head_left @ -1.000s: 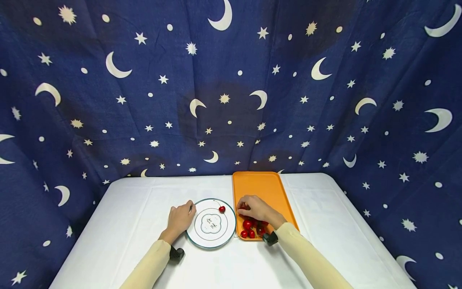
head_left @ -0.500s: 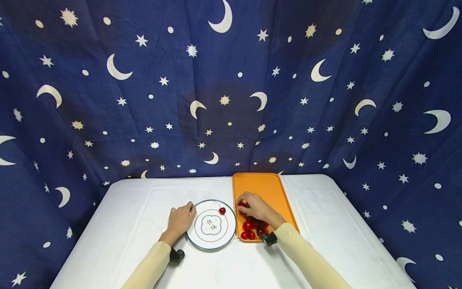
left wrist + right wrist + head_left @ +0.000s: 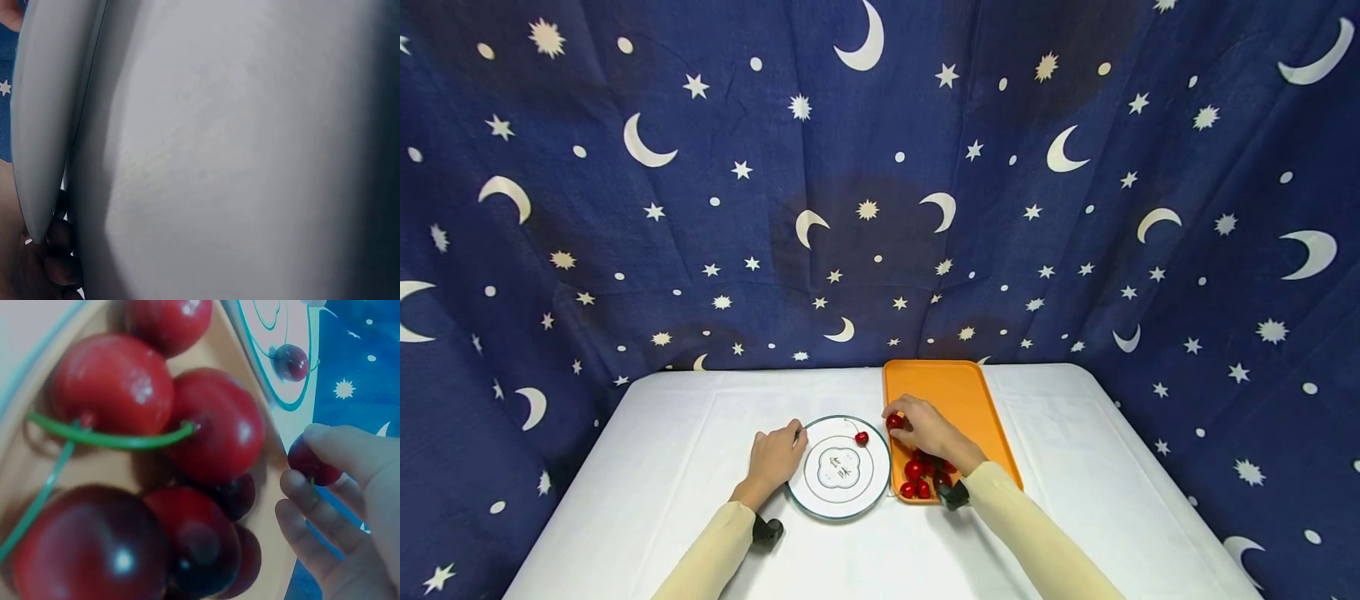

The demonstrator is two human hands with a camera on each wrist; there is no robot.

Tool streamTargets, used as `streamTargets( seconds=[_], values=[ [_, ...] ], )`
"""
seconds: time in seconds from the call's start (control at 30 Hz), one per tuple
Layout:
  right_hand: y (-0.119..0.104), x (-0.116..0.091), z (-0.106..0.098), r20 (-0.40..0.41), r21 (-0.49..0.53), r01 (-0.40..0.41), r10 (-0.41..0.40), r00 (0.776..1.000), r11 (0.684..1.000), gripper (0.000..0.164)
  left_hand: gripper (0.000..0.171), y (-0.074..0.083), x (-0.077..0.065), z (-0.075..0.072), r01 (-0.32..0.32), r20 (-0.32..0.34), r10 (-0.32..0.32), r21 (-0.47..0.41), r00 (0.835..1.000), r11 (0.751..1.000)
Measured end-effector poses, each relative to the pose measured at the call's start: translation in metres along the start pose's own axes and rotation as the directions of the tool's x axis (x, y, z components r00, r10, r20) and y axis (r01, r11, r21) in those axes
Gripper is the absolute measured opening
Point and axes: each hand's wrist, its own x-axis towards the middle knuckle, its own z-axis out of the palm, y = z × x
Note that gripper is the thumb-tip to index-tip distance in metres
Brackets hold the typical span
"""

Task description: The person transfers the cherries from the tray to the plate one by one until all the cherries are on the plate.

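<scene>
My right hand (image 3: 927, 427) pinches a dark red cherry (image 3: 894, 422) between thumb and fingertips, over the left edge of the orange tray (image 3: 936, 383). In the right wrist view a short green stem shows under that cherry (image 3: 307, 461). At the left rim of a white plate (image 3: 838, 500) with a blue-green edge, my left hand (image 3: 773, 457) grips the plate. The left wrist view shows its curled fingers (image 3: 59, 234) beneath the rim. One cherry (image 3: 861, 437) with a thin stem sits on the plate's upper right part.
Several more cherries (image 3: 913, 471) lie together in the near end of the tray, some with green stems. The plate stands close beside the tray on a white tablecloth (image 3: 700, 417). A blue curtain (image 3: 880, 192) with moons and stars hangs behind the table.
My right hand has lifted its cherry and shifted slightly left toward the tray's edge, so the cherry shows more. My left hand and the cherry on the plate have stayed in place.
</scene>
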Motion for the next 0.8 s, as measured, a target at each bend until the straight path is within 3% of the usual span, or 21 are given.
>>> streamTargets(
  seconds=[0.43,0.8],
  values=[
    [-0.009,0.005,0.004,-0.03,0.013,0.058,-0.058,0.998,0.998,0.026,0.03,0.001,0.0,0.0,0.007,-0.008,-0.007,-0.002,1.0,1.0],
    [-0.01,0.008,0.007,0.013,0.009,0.077,-0.077,0.997,0.997,0.033,0.029,0.001,-0.001,-0.001,0.003,-0.009,-0.003,0.002,1.0,1.0]
  ],
)
